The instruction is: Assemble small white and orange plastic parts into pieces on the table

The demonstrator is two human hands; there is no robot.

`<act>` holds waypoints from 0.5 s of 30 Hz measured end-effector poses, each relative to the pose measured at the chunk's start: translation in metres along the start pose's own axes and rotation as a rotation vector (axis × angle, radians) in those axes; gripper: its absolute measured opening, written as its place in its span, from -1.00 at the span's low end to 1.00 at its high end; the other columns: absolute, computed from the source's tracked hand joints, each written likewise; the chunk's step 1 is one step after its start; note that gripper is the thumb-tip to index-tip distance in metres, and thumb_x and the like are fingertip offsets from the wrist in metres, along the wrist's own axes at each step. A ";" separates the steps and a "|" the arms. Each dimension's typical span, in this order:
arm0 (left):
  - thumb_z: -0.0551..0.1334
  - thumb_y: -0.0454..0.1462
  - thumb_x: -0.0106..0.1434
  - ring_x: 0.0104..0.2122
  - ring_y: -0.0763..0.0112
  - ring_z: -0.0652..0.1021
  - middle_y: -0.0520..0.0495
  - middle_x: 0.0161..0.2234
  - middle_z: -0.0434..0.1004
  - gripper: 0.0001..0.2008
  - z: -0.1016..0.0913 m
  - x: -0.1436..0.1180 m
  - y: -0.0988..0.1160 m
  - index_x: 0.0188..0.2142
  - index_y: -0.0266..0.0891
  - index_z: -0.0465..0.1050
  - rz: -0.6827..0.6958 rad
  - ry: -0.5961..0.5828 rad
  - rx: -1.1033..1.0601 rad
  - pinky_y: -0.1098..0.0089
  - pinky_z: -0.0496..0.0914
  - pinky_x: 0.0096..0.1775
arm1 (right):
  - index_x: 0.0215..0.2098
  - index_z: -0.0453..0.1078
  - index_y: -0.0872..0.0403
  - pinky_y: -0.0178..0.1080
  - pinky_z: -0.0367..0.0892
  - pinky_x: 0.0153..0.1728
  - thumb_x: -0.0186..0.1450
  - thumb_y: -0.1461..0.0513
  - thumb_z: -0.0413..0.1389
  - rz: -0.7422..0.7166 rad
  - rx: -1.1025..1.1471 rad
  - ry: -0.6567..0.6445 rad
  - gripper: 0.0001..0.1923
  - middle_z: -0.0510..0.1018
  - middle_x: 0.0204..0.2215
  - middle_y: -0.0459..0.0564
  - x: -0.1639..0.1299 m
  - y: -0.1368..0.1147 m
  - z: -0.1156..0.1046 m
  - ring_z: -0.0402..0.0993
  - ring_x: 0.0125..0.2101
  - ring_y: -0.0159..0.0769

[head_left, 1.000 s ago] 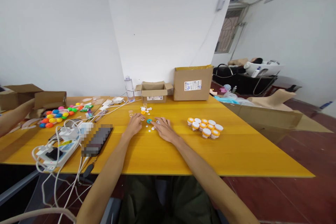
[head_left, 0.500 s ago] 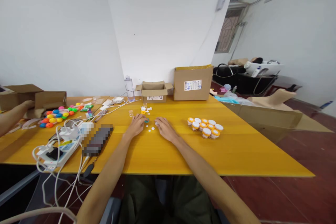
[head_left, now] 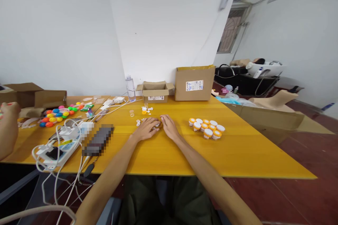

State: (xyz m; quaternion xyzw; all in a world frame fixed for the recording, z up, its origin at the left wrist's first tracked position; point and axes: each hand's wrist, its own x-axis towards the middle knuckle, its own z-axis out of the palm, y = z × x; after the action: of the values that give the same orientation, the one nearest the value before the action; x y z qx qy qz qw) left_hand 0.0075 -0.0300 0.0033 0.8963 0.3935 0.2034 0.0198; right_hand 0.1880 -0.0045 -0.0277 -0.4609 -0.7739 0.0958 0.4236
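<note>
1. My left hand (head_left: 146, 129) and right hand (head_left: 169, 126) meet fingertip to fingertip on the yellow table (head_left: 163, 154), closed over a small item I can't make out.
2. Small white discs (head_left: 138, 122) lie flat just left of my left hand.
3. More white pieces with an orange cap (head_left: 144, 112) sit scattered beyond the hands.

Smooth yellow wood table (head_left: 237, 154), matt cardboard box (head_left: 194, 83), plastic jars (head_left: 206, 127)
</note>
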 end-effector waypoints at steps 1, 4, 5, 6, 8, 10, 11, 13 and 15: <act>0.13 -0.20 0.35 0.05 0.19 0.43 -0.11 0.03 0.47 -0.65 0.001 0.000 0.000 0.11 -0.06 0.38 0.008 0.002 0.003 0.19 0.28 0.11 | -0.06 0.40 -0.02 -0.17 0.34 0.00 0.47 0.21 -0.24 0.002 -0.002 -0.002 -0.63 0.52 -0.16 0.02 0.000 0.000 0.000 0.44 -0.09 -0.22; 0.13 -0.19 0.35 0.06 0.20 0.43 -0.10 0.06 0.46 -0.63 -0.002 -0.001 0.000 0.13 -0.06 0.35 0.018 0.020 -0.001 0.20 0.28 0.11 | -0.10 0.41 -0.02 -0.18 0.34 -0.01 0.46 0.21 -0.20 -0.007 0.010 -0.032 -0.66 0.53 -0.17 0.01 0.001 0.000 -0.001 0.45 -0.11 -0.24; 0.13 -0.19 0.35 0.06 0.21 0.43 -0.10 0.07 0.46 -0.64 -0.004 -0.001 -0.001 0.13 -0.06 0.34 0.013 0.031 -0.005 0.20 0.28 0.11 | -0.11 0.42 -0.01 -0.18 0.34 -0.01 0.46 0.22 -0.19 -0.015 0.016 -0.046 -0.67 0.52 -0.17 0.01 0.001 -0.001 -0.002 0.44 -0.11 -0.24; 0.12 -0.19 0.36 0.07 0.21 0.43 -0.09 0.07 0.46 -0.64 -0.007 -0.002 -0.003 0.13 -0.06 0.34 -0.001 0.045 -0.008 0.20 0.27 0.12 | -0.12 0.42 -0.01 -0.17 0.34 -0.01 0.45 0.23 -0.17 -0.027 0.020 -0.058 -0.69 0.52 -0.17 0.01 0.001 -0.001 -0.002 0.44 -0.10 -0.25; 0.10 -0.24 0.36 0.08 0.21 0.42 -0.09 0.06 0.46 -0.67 -0.012 -0.004 -0.007 0.10 -0.07 0.35 -0.058 0.090 -0.004 0.19 0.27 0.12 | -0.13 0.44 -0.01 -0.16 0.33 0.01 0.44 0.26 -0.14 -0.056 0.023 -0.077 -0.70 0.52 -0.16 0.01 0.001 -0.002 -0.001 0.43 -0.09 -0.24; 0.09 -0.31 0.32 0.06 0.21 0.42 -0.10 0.03 0.47 -0.68 -0.016 -0.006 -0.014 0.05 -0.09 0.37 -0.142 0.141 0.010 0.20 0.28 0.10 | -0.13 0.46 -0.01 -0.15 0.31 0.04 0.42 0.29 -0.11 -0.077 0.013 -0.095 -0.71 0.52 -0.15 0.02 0.000 -0.003 -0.001 0.43 -0.07 -0.23; 0.09 -0.34 0.30 0.05 0.21 0.42 -0.09 0.01 0.47 -0.68 -0.018 -0.007 -0.017 0.03 -0.09 0.38 -0.177 0.156 0.017 0.20 0.29 0.09 | -0.14 0.47 0.00 -0.14 0.31 0.05 0.40 0.31 -0.09 -0.084 0.001 -0.107 -0.71 0.52 -0.15 0.03 0.000 -0.004 -0.001 0.42 -0.06 -0.23; 0.11 -0.36 0.27 0.04 0.19 0.42 -0.09 -0.01 0.47 -0.67 -0.020 -0.008 -0.023 0.01 -0.09 0.39 -0.225 0.167 0.027 0.19 0.29 0.09 | -0.13 0.48 0.00 -0.15 0.30 0.06 0.38 0.34 -0.05 -0.095 -0.027 -0.133 -0.72 0.52 -0.14 0.04 -0.001 -0.006 -0.001 0.42 -0.06 -0.23; 0.14 -0.35 0.25 0.02 0.18 0.42 -0.08 -0.02 0.46 -0.67 -0.020 -0.010 -0.026 0.01 -0.08 0.38 -0.245 0.151 0.031 0.17 0.29 0.08 | -0.12 0.49 0.00 -0.15 0.30 0.05 0.37 0.34 -0.02 -0.113 -0.046 -0.148 -0.72 0.51 -0.13 0.04 -0.002 -0.008 -0.001 0.42 -0.06 -0.23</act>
State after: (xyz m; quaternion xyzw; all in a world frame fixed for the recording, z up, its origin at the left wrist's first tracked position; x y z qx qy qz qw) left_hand -0.0241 -0.0211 0.0129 0.8239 0.5035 0.2601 0.0009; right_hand 0.1844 -0.0112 -0.0238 -0.4179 -0.8299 0.0878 0.3591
